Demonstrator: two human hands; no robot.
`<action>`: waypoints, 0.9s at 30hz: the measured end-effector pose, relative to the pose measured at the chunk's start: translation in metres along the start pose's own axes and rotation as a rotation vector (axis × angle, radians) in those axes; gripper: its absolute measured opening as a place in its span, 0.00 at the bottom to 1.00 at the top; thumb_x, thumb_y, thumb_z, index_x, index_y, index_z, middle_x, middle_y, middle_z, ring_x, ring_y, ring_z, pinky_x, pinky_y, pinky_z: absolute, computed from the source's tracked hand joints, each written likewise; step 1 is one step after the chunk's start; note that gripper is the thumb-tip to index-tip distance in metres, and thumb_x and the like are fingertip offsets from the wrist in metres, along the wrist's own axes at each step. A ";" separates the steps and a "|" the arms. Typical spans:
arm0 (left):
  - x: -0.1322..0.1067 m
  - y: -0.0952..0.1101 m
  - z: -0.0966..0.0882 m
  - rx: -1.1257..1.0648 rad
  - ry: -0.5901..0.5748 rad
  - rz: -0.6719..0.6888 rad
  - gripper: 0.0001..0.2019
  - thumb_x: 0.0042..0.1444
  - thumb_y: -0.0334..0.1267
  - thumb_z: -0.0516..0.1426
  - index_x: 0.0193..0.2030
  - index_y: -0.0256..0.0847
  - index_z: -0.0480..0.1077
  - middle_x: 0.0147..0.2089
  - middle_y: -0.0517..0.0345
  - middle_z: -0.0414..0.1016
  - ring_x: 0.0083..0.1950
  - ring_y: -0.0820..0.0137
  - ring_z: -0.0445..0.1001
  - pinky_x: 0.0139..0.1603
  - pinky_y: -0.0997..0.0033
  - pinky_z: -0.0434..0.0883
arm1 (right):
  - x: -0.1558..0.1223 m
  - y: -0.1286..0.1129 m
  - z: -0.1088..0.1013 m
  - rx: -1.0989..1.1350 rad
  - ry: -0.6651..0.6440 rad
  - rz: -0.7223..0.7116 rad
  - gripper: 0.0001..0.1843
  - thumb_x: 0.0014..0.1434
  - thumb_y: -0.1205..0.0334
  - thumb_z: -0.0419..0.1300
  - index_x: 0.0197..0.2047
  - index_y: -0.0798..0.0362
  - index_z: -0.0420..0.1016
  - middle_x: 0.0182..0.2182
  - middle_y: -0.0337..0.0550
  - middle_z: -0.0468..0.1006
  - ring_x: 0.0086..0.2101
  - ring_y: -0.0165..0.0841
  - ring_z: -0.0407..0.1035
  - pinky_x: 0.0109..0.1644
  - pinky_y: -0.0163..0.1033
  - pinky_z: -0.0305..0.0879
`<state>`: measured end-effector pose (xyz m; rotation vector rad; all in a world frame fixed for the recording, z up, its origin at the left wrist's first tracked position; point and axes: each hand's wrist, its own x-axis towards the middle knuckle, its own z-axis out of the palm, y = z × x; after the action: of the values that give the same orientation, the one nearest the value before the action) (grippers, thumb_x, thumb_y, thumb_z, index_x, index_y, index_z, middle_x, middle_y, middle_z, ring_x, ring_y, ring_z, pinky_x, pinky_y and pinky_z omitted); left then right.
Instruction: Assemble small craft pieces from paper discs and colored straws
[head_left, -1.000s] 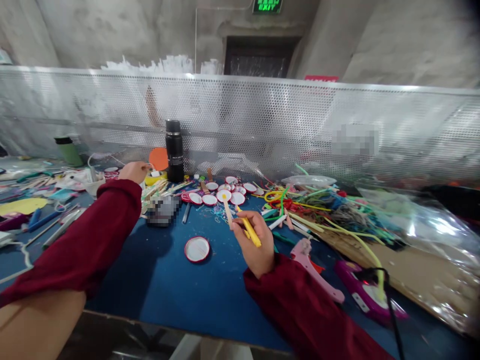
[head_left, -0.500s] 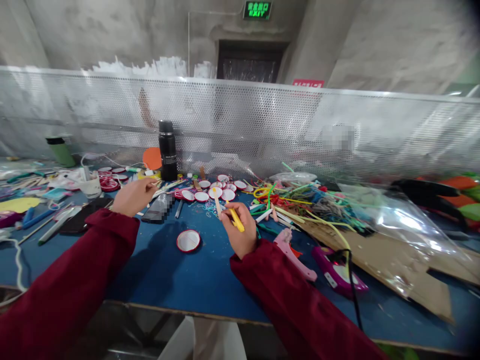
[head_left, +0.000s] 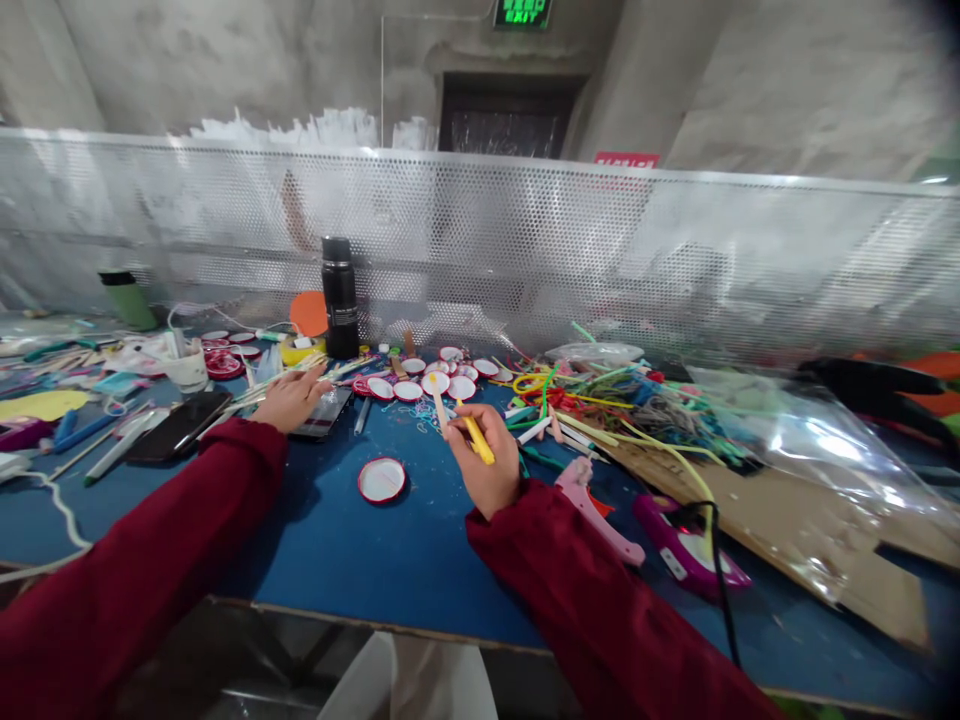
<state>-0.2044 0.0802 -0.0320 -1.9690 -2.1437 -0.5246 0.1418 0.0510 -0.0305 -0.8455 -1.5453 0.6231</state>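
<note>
My right hand (head_left: 489, 470) is closed round a yellow pen (head_left: 478, 440) and a pale wooden stick (head_left: 439, 404) that points up and away. It hovers just right of a white disc with a red rim (head_left: 381, 480) lying on the blue table (head_left: 360, 560). My left hand (head_left: 291, 398) rests on a dark phone (head_left: 324, 414), fingers stretched forward. Both arms wear dark red sleeves.
A black flask (head_left: 340, 297) stands by the perforated metal screen (head_left: 525, 250). Several more red-rimmed discs (head_left: 435, 375) lie behind my hands. Coloured pipe cleaners (head_left: 622, 400), two glue guns (head_left: 600, 510), cardboard under plastic (head_left: 787, 500), a second phone (head_left: 176, 425) and a cup (head_left: 184, 370) crowd the table.
My left hand has drawn back from the far left clutter and come down on the phone. My right hand keeps the pen and stick, barely shifted.
</note>
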 end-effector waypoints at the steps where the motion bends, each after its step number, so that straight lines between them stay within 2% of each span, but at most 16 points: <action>1: 0.001 0.000 0.001 0.007 -0.006 -0.011 0.30 0.68 0.53 0.36 0.70 0.42 0.56 0.65 0.45 0.67 0.68 0.53 0.60 0.65 0.46 0.56 | 0.000 0.000 0.000 -0.003 -0.003 0.001 0.12 0.55 0.59 0.63 0.43 0.49 0.70 0.32 0.39 0.80 0.31 0.33 0.76 0.37 0.37 0.72; 6: 0.001 0.001 0.001 0.010 -0.024 -0.046 0.31 0.67 0.53 0.36 0.70 0.43 0.57 0.66 0.45 0.66 0.68 0.51 0.61 0.65 0.44 0.54 | 0.000 -0.001 0.000 -0.007 -0.001 0.000 0.12 0.55 0.60 0.63 0.43 0.49 0.70 0.32 0.39 0.80 0.31 0.33 0.76 0.37 0.38 0.72; 8: 0.001 0.001 -0.003 -0.043 0.039 -0.069 0.30 0.67 0.53 0.38 0.69 0.43 0.59 0.66 0.45 0.67 0.68 0.50 0.61 0.65 0.43 0.55 | 0.000 -0.002 0.000 -0.006 -0.004 -0.003 0.12 0.55 0.59 0.63 0.43 0.49 0.70 0.32 0.39 0.80 0.31 0.33 0.76 0.37 0.38 0.72; 12: 0.001 0.011 -0.021 -0.215 0.261 -0.127 0.28 0.68 0.49 0.38 0.65 0.40 0.64 0.60 0.45 0.73 0.66 0.51 0.63 0.64 0.45 0.56 | -0.001 -0.003 -0.001 -0.007 -0.008 -0.004 0.12 0.55 0.59 0.63 0.43 0.49 0.70 0.32 0.39 0.80 0.31 0.33 0.76 0.37 0.38 0.72; 15: -0.009 0.043 -0.036 -0.402 0.361 -0.069 0.25 0.68 0.48 0.40 0.60 0.39 0.68 0.52 0.48 0.78 0.60 0.56 0.69 0.63 0.51 0.61 | -0.001 -0.002 0.001 0.000 -0.017 -0.001 0.12 0.55 0.59 0.63 0.43 0.49 0.70 0.32 0.39 0.80 0.31 0.33 0.76 0.37 0.38 0.72; 16: -0.016 0.058 -0.040 -0.494 0.357 -0.043 0.24 0.67 0.48 0.42 0.60 0.38 0.66 0.49 0.49 0.79 0.57 0.58 0.71 0.61 0.53 0.63 | -0.001 -0.001 0.001 0.002 -0.018 0.000 0.12 0.55 0.59 0.63 0.43 0.49 0.70 0.32 0.39 0.80 0.32 0.33 0.76 0.36 0.38 0.72; 18: -0.032 0.093 -0.043 -0.676 0.330 -0.008 0.24 0.66 0.49 0.46 0.60 0.38 0.65 0.51 0.49 0.78 0.54 0.61 0.72 0.58 0.57 0.66 | -0.002 0.001 0.002 0.004 -0.013 0.000 0.12 0.56 0.59 0.62 0.44 0.49 0.70 0.32 0.40 0.80 0.32 0.33 0.76 0.36 0.38 0.72; 22: -0.063 0.155 -0.029 -0.843 0.179 0.131 0.20 0.61 0.47 0.54 0.55 0.38 0.70 0.53 0.47 0.74 0.50 0.63 0.73 0.54 0.61 0.69 | -0.003 0.004 0.003 0.010 0.002 -0.007 0.14 0.56 0.58 0.63 0.45 0.49 0.69 0.32 0.39 0.80 0.32 0.33 0.76 0.38 0.38 0.72; 24: -0.069 0.174 -0.018 -0.936 0.138 0.107 0.19 0.60 0.45 0.56 0.54 0.39 0.72 0.51 0.47 0.74 0.48 0.63 0.73 0.52 0.61 0.70 | -0.003 0.003 0.003 0.017 0.005 -0.013 0.13 0.56 0.58 0.62 0.45 0.49 0.69 0.33 0.40 0.79 0.33 0.34 0.76 0.39 0.39 0.73; 27: -0.069 0.189 -0.007 -1.065 0.056 0.079 0.15 0.59 0.43 0.57 0.49 0.40 0.75 0.48 0.48 0.77 0.47 0.63 0.73 0.52 0.61 0.69 | -0.004 0.000 0.002 0.016 0.015 -0.014 0.13 0.56 0.58 0.62 0.45 0.50 0.69 0.33 0.41 0.79 0.34 0.34 0.76 0.40 0.41 0.73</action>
<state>-0.0112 0.0253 -0.0256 -2.3724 -1.8690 -1.9752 0.1396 0.0485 -0.0331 -0.8248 -1.5295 0.6166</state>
